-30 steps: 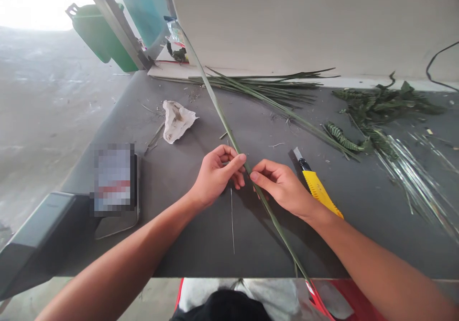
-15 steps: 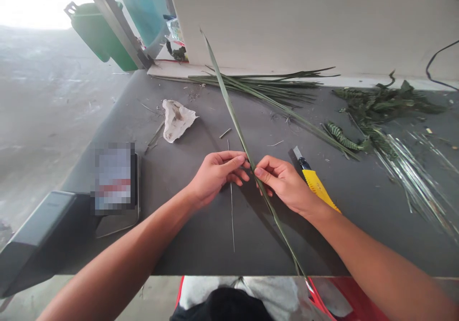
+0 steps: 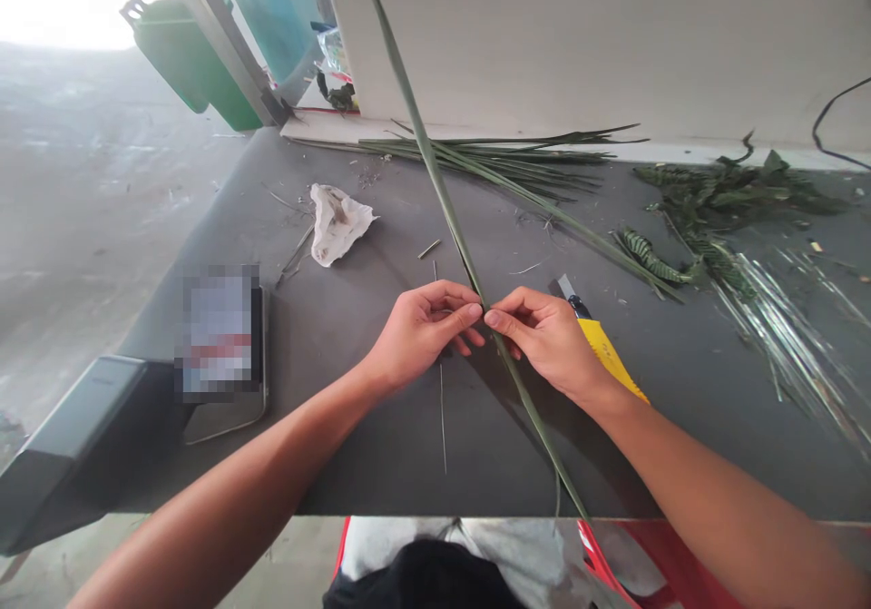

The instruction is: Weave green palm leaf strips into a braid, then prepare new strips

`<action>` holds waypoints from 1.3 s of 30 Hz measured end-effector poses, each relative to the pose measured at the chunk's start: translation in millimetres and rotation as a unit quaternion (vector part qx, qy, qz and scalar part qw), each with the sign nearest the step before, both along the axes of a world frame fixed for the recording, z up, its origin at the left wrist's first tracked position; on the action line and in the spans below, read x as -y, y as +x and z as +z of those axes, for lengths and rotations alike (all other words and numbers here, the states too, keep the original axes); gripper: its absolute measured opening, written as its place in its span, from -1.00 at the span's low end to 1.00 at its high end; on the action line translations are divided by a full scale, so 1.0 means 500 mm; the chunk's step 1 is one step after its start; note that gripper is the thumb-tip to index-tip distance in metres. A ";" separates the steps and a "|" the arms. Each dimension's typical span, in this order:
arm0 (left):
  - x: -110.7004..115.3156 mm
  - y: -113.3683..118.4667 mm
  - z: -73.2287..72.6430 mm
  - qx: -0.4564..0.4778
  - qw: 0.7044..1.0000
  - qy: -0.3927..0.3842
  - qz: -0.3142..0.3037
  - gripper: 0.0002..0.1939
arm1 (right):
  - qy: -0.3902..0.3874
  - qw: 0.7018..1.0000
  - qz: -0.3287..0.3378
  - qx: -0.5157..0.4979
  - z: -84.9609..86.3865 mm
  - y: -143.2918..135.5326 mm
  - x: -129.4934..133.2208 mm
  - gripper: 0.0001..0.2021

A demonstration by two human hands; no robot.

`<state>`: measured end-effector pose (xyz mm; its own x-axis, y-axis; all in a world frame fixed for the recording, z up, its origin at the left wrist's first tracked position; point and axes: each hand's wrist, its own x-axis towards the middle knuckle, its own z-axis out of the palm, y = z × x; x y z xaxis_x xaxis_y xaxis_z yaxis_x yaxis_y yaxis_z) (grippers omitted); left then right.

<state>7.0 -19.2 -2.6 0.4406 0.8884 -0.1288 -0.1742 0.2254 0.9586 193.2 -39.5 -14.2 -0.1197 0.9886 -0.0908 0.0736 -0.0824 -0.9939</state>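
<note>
A long narrow green leaf (image 3: 442, 196) runs slantwise between my hands, its tip up against the wall and its lower end at the table's front edge. My left hand (image 3: 435, 323) pinches it from the left near mid-length. Close beside, my right hand (image 3: 537, 332) pinches the same spot from the right, thumbs nearly touching. The leaf looks folded lengthwise, with a thin strand hanging off its lower part. Beneath my left hand lies a thin stick (image 3: 443, 418). Next to my right hand is a yellow utility knife (image 3: 609, 355), blade out.
Behind lies a bundle of long leaves (image 3: 510, 162). To the right are woven leaf pieces (image 3: 741, 196) and several thin shiny rods (image 3: 796, 328). A crumpled white paper (image 3: 338, 225) and a phone-like device (image 3: 221, 332) are on the left. A green bin (image 3: 177, 55) stands on the floor.
The leaf has slid upward and away through my hands, its tip now higher on the wall. My hands have drawn closer together on it.
</note>
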 end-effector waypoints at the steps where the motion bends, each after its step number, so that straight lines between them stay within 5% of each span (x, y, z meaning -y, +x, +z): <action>1: 0.000 0.000 0.000 0.003 1.000 -0.004 -0.003 -0.80 | 0.001 1.000 -0.002 -0.003 0.000 0.001 0.000 -0.66; 11: 0.006 0.004 0.007 0.015 0.998 -0.054 0.000 -0.76 | -0.001 1.000 -0.019 -0.004 0.007 0.000 -0.001 -0.66; 19: 0.002 0.001 0.006 0.032 0.996 -0.054 -0.057 -0.66 | -0.009 0.999 -0.005 -0.044 0.010 -0.006 0.000 -0.63; 39: 0.005 0.011 0.013 0.023 0.998 -0.058 0.026 -0.59 | -0.025 0.997 0.009 -0.066 0.019 -0.011 0.003 -0.66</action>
